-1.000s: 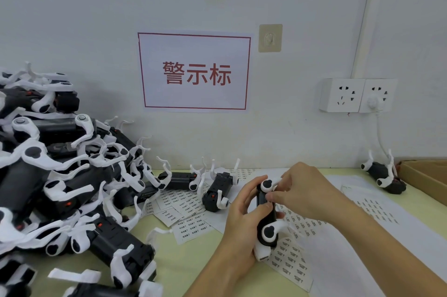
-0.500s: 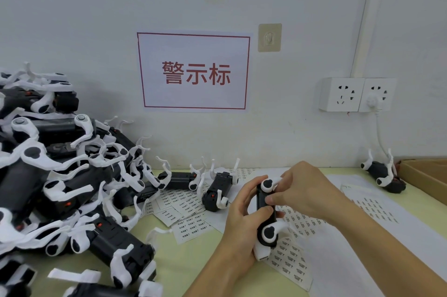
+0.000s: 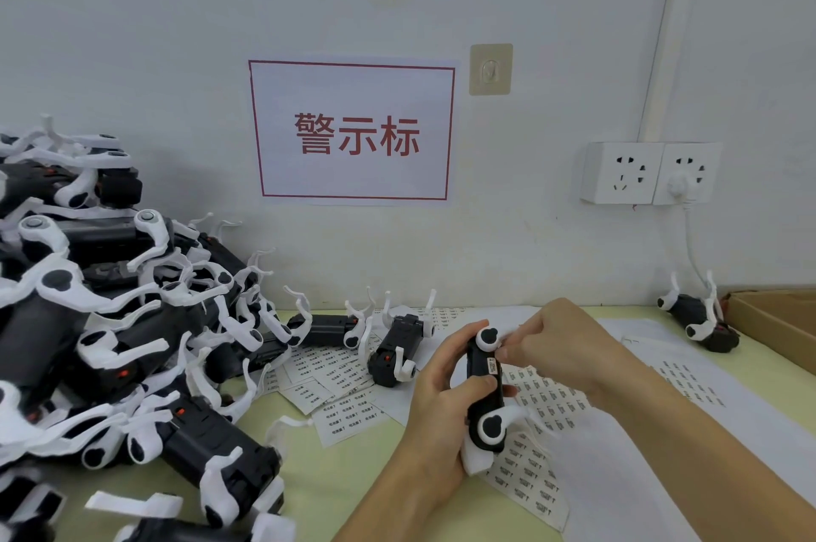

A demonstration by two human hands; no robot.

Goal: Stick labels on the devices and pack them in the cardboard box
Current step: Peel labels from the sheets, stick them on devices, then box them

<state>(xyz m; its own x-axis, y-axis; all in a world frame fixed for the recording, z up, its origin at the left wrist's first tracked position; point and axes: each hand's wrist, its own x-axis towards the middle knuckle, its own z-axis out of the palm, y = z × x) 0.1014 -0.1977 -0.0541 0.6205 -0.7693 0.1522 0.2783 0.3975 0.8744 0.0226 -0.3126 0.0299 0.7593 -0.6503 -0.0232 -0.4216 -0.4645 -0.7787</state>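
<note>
My left hand [image 3: 435,400] grips a black device with white arms [image 3: 484,391], held upright above the table. A small white label [image 3: 492,365] sits on its side face. My right hand [image 3: 558,345] has its fingertips curled against the device's upper right edge, beside the label. Label sheets [image 3: 536,471] lie on the table under both hands. The corner of the cardboard box [image 3: 777,320] shows at the right edge.
A big heap of the same black-and-white devices [image 3: 110,342] fills the left side. Two more devices [image 3: 393,347] lie behind the cut label strips [image 3: 335,387]. One device [image 3: 700,316] lies next to the box. Wall sockets [image 3: 649,172] with a cable hang above it.
My right hand has shifted slightly right, uncovering the label on the device's side. The left hand and device stay nearly still.
</note>
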